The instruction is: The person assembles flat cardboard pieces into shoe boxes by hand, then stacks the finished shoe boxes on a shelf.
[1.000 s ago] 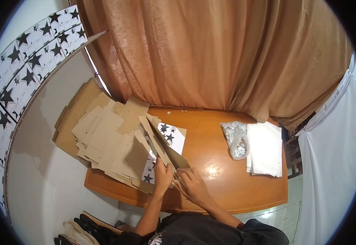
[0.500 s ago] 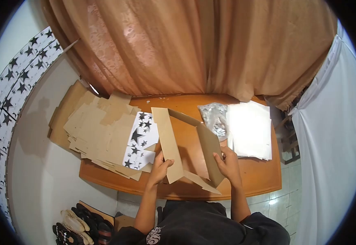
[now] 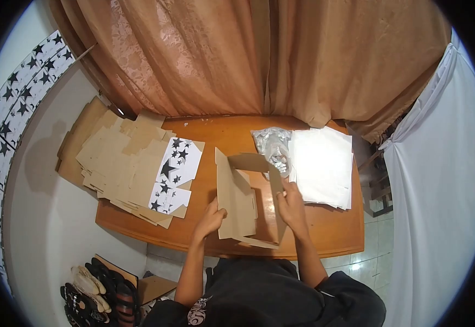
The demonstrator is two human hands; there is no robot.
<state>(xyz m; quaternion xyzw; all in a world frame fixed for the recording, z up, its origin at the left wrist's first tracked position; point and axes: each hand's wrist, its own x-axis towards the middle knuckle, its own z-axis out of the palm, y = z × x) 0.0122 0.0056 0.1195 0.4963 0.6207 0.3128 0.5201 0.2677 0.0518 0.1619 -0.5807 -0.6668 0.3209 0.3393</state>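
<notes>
A partly folded brown cardboard box (image 3: 237, 199) is held above the table in front of me, its walls raised and the middle open so the tabletop shows through. My left hand (image 3: 211, 219) is closed on its left wall, thumb on the near side. On the right wall, my right hand (image 3: 292, 207) grips with fingers wrapped over the edge. Left of the box, a white card printed with black stars (image 3: 173, 174) lies on a pile of flat cardboard pieces (image 3: 117, 163). Beyond my right hand sits a clear plastic bag with silvery contents (image 3: 274, 150).
A stack of white sheets (image 3: 322, 169) lies on the right of the orange-brown wooden table (image 3: 221, 128). Brown curtains (image 3: 194, 60) hang behind it. Several pairs of footwear (image 3: 98, 291) stand on the floor at lower left. A white cloth (image 3: 434, 180) hangs at right.
The box has turned in my hands, and a flap now shows inside its left wall. Both hands still hold it. The whole view has shifted slightly.
</notes>
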